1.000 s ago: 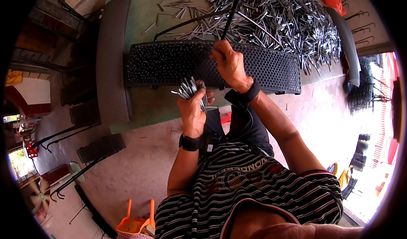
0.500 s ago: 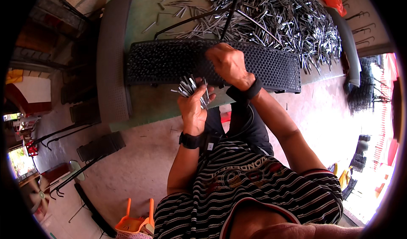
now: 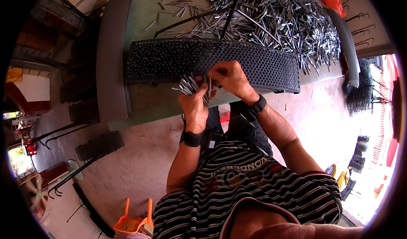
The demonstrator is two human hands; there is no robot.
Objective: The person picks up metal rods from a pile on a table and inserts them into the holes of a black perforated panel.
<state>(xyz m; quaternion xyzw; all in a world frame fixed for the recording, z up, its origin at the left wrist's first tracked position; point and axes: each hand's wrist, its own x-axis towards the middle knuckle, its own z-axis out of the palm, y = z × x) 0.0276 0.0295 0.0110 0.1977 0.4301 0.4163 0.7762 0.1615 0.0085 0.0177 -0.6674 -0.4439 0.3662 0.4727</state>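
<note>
Green table, left hand clutching metal rods, right hand now closer, grip unclear

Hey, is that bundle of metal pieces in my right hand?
No, the left hand holds the bundle of metal pieces, while the right hand is just beside it.

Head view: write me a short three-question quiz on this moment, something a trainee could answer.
1. Which hand holds the bundle of strips?
2. True or false: every hole in the black tray is filled.
3. Where does the big pile lie? A) on the floor; B) on the table, beyond the tray; C) inside the tray.

Key: 1, the left hand; 2, false, its right part shows open holes; 3, B.
</note>
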